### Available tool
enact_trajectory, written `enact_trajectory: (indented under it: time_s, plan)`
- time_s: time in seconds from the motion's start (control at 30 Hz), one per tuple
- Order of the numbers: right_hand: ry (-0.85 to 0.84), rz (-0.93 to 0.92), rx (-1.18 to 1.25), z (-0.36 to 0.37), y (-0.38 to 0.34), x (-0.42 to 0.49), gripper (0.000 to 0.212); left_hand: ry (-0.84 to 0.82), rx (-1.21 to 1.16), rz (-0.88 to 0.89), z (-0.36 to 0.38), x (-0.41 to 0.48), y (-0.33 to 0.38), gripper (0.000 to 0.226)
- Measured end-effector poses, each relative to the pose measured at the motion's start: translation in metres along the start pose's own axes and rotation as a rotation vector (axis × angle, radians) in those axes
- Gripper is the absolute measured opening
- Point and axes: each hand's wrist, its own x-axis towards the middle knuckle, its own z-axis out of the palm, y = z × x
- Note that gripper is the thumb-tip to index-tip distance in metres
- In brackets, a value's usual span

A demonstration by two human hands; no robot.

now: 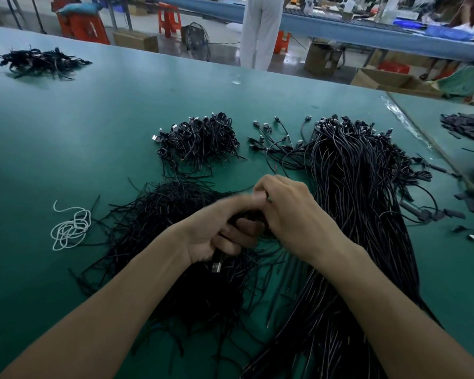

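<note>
Black cable (217, 266) in left fingers (241, 225)

A: Left hand (216, 236) fingers (230, 207) are smearing with motion blur, so their pose isn't reading clearly.
B: The cable (251, 215) is mostly hiding inside both hands. Only its plug (216, 266) is poking out below.
A: Right hand (290, 214) is covering its own fingertips.
B: Long cables (348, 214) are running off the bottom edge. The standing person (260, 31) is getting cut at the top, and the side pile (468, 127) at the right edge.

Loose ties (175, 242) lie left of long cables (361, 201)
</note>
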Motion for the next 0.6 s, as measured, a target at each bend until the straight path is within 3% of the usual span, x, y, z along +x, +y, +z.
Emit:
enact_trajectory:
  time_s: [0.13, 0.2, 0.43, 0.6]
  plan:
    - [-0.095, -0.035, 0.039, 0.000, 0.005, 0.000, 0.003, 0.051, 0.255, -0.045, -0.002, -0.002, -0.005, 0.025]
    - [-0.124, -0.040, 0.040, -0.001, 0.008, -0.001, 0.020, 0.051, 0.243, -0.087, 0.000, -0.002, -0.006, 0.021]
    - [-0.152, -0.051, 0.102, -0.008, 0.012, -0.007, 0.004, 0.014, 0.279, -0.130, 0.004, 0.000, -0.005, 0.033]
    - [-0.196, -0.049, 0.069, -0.011, 0.010, -0.004, 0.006, 0.022, 0.414, -0.147, 0.011, -0.001, -0.004, 0.047]
